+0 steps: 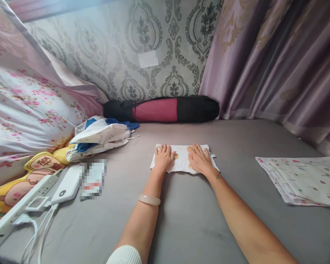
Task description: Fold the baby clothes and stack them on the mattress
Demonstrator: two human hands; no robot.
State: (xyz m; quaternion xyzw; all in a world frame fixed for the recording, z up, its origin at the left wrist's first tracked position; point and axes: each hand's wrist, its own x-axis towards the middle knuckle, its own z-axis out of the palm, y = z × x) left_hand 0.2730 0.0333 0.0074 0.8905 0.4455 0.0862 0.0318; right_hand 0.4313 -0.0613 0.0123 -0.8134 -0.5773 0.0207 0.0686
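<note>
A small white cloth (181, 161) with yellowish printed patches lies folded into a wide rectangle on the grey bed sheet (187, 209). Flat on its left end rests my left hand (164, 157), fingers stretched out. My right hand (200, 158) presses on the right end with its fingers spread. A little white tag (213, 156) sticks out from the cloth's right edge. What lies under my palms is hidden. Off to the right is a stack of folded white printed cloths (302, 179).
A heap of white and blue clothes (101, 134) lies at the left, near a yellow cartoon pillow (38, 165). Closer are a power strip (22, 201), a white power bank (67, 183) with cables and a blurred packet (93, 179). A black and red roll bag (156, 110) lies along the wall.
</note>
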